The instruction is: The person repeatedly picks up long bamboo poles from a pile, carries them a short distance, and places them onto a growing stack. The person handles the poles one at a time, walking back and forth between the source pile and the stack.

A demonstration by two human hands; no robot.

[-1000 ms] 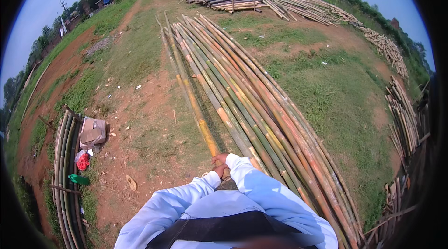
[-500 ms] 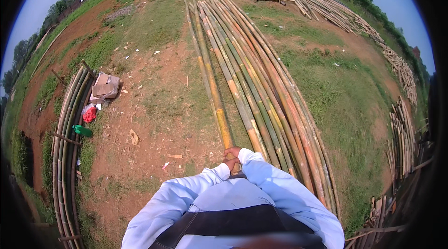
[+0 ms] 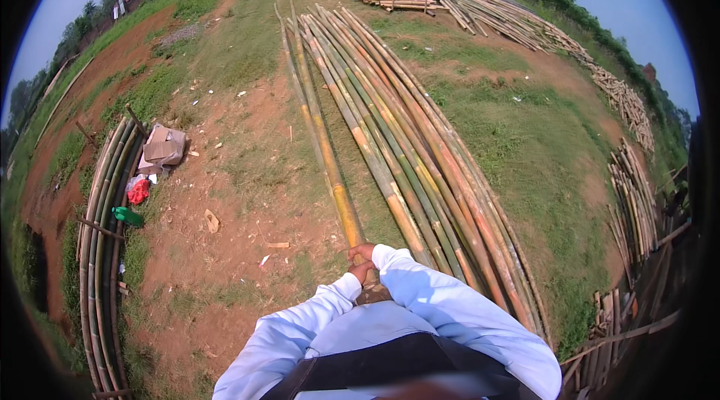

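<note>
Our right hand (image 3: 364,252) and left hand (image 3: 361,273) are gripping the near end of the yellow bamboo pole (image 3: 343,207), both closed on it, the right sitting farther out. From this grip, its long axis is running forward and slightly left; the bamboo row (image 3: 420,163) is lying to its right.

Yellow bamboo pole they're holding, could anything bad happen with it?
The left grip and right grip sit close together near one end of the yellow bamboo pole, so its long far part could swing. It might knock the bamboo row lying beside it. The held end is also close to the person's body, so it could poke them.
</note>
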